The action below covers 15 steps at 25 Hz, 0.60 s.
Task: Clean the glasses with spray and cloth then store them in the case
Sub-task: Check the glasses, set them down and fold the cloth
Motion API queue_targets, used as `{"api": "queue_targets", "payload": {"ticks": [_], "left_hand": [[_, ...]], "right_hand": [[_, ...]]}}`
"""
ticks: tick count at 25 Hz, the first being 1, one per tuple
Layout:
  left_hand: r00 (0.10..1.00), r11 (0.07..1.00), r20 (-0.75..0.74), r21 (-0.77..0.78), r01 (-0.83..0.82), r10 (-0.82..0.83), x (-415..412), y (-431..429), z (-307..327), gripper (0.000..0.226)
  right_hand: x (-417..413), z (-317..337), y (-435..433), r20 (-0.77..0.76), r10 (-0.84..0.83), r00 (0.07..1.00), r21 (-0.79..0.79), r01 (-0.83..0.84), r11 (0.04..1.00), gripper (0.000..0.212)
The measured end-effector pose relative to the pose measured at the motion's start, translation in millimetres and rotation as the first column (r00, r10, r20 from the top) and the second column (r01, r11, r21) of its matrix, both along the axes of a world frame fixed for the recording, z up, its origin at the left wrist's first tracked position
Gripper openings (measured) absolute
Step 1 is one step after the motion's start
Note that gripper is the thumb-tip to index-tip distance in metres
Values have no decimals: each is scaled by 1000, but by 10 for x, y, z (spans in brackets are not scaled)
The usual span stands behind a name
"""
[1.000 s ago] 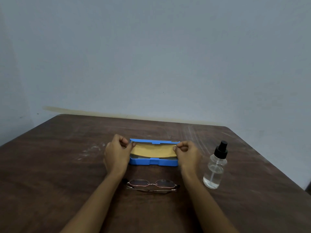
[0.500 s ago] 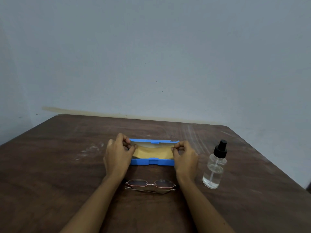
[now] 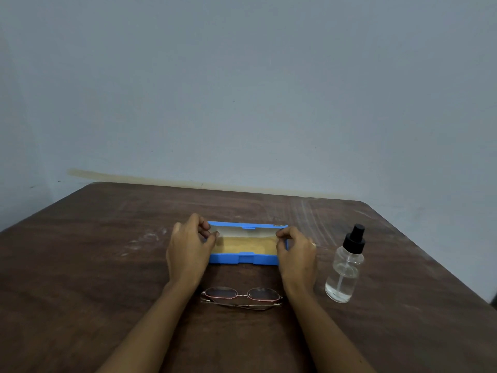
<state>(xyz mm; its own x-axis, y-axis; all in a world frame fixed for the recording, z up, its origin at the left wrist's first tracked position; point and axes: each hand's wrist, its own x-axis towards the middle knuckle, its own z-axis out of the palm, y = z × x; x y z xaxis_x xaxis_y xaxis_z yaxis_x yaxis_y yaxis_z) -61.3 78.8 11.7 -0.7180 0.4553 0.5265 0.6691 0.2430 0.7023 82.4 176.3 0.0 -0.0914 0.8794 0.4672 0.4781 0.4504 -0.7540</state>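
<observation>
Your brown table (image 3: 107, 265) is scuffed. Your left hand (image 3: 188, 251) and right hand (image 3: 297, 254) each pinch one end of the yellow cloth (image 3: 247, 244) lying inside the open blue case (image 3: 242, 258). From the case, the spray bottle (image 3: 344, 267) stands upright at 3 o'clock and the folded glasses (image 3: 242, 296) lie at 6 o'clock.

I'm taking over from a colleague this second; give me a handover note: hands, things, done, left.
Left hand and right hand each pinch an end of the yellow cloth, which lies in the open blue case.
Glasses lie folded on the table, nearer than the case; spray bottle stands upright at the right.
Done: cannot tell whether the lenses were cleaned.
Left: glasses into the case, lid shut.
</observation>
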Motion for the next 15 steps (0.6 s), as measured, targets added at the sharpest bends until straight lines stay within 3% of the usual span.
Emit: {"api": "queue_targets", "payload": {"ticks": [4, 9, 15], "left_hand": [[998, 996, -64, -82, -30, 25, -56, -19, -41, 8], [992, 987, -118, -161, 14, -33, -89, -32, -88, 23], [978, 940, -177, -338, 45, -110, -101, -63, -103, 36]], "right_hand": [[34, 39, -34, 137, -10, 991, 82, -2, 997, 20], [76, 69, -36, 318, 14, 948, 73, -40, 997, 20], [160, 78, -24, 393, 155, 906, 11, -174, 985, 34]]}}
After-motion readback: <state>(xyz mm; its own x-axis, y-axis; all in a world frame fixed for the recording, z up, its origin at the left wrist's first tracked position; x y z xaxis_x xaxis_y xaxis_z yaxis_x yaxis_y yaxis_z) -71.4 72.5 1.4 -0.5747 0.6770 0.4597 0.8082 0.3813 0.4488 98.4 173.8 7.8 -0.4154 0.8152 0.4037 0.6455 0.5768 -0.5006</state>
